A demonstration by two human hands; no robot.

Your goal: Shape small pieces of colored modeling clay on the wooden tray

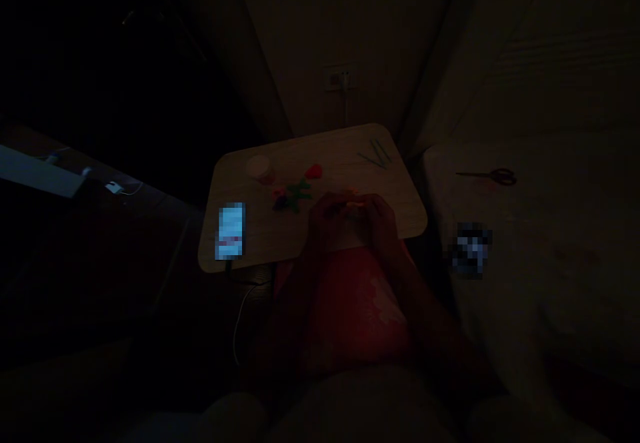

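Observation:
The scene is very dark. My left hand (326,212) and my right hand (379,214) meet over the front right part of a small wooden table (280,243). Their fingers are closed on a small orange piece (355,202), soft-looking and irregular; its kind is too dim to make out. Left of my hands lies a green branched shape (300,191), with a pink lump (279,192) and a dark purple lump (281,202) beside it. A red lump (314,172) sits just behind them.
A pale round tub (259,168) stands at the back left, a lit phone (231,231) at the front left with a cable. Several thin sticks (376,155) lie at the back right. Scissors (493,176) rest on a pale surface to the right. A wall socket (341,79) holds a plug.

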